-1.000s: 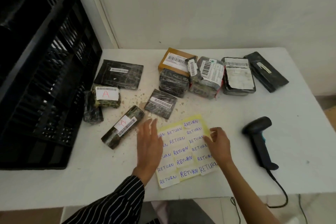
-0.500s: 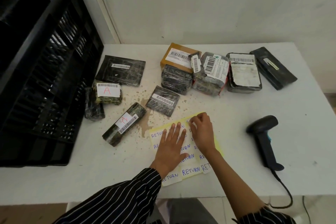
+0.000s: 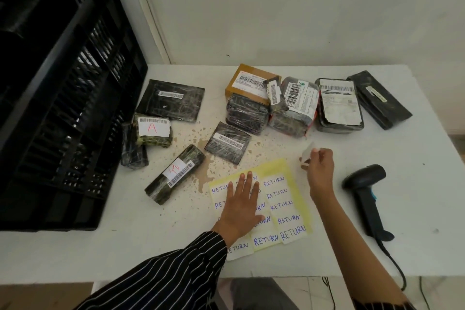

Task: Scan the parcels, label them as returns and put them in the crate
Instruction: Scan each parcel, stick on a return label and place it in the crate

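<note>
Broadly, a white table point(image 3: 415, 184) under everything. At nine o'clock, on its left end, a black slatted crate point(image 3: 75, 98). From twelve to two o'clock, a huddle of wrapped parcels point(image 3: 292, 106) with barcode slips, touching one another. Toward ten o'clock, just beside the crate, a flat black parcel point(image 3: 171, 100), a stubby parcel marked A point(image 3: 153, 129) and a long parcel point(image 3: 175, 175) lying slantwise. Near the centre, a small flat parcel point(image 3: 227, 143). All of them on the table, outside the crate.

At six o'clock, a yellow sheet point(image 3: 284, 199) of white RETURN stickers. At four o'clock, a black scanner point(image 3: 364, 196) on its side, cord trailing off the near edge.

Flat on the sheet, pressing it down, the left hand point(image 3: 241, 206), fingers straight and spread. At one o'clock from the sheet, the right hand point(image 3: 319, 171), thumb and fingertips pinching one peeled white label point(image 3: 307, 155), apart from the sheet.
</note>
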`<control>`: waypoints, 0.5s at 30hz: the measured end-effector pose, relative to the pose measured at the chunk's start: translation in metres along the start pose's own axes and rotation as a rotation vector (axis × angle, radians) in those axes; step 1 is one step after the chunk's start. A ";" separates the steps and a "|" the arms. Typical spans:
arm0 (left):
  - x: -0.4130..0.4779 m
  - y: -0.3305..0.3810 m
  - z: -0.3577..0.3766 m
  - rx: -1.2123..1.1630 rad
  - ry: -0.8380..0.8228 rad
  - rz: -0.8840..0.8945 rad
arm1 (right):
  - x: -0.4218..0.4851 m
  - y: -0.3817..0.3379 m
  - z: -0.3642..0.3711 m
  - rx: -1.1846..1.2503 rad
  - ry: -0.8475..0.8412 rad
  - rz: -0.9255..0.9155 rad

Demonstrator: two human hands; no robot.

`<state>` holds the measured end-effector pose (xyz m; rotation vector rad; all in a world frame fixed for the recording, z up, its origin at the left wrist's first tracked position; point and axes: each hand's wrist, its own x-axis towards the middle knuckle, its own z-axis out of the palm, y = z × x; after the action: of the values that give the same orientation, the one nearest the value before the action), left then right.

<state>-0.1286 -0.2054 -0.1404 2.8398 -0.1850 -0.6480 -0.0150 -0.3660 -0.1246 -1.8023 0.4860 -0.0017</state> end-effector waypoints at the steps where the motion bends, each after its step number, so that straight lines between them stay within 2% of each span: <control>1: -0.003 -0.001 -0.004 -0.147 0.030 -0.003 | -0.009 -0.005 0.002 -0.076 -0.046 -0.104; 5: -0.017 -0.003 -0.041 -0.839 0.342 -0.134 | -0.063 -0.023 0.025 -0.288 -0.237 -0.513; 8: -0.029 -0.010 -0.068 -1.390 0.405 -0.322 | -0.096 -0.018 0.051 -0.427 -0.355 -0.736; 9: -0.032 -0.016 -0.071 -1.459 0.429 -0.385 | -0.105 -0.015 0.059 -0.460 -0.398 -0.758; 12: -0.044 -0.040 -0.069 -1.464 0.511 -0.540 | -0.127 -0.009 0.077 -0.519 -0.551 -0.760; 15: -0.055 -0.067 -0.061 -1.478 0.514 -0.612 | -0.131 -0.007 0.086 -0.454 -0.740 -0.675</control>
<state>-0.1458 -0.1201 -0.0803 1.4462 0.8822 0.0035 -0.1109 -0.2428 -0.1102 -2.1556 -0.7032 0.3180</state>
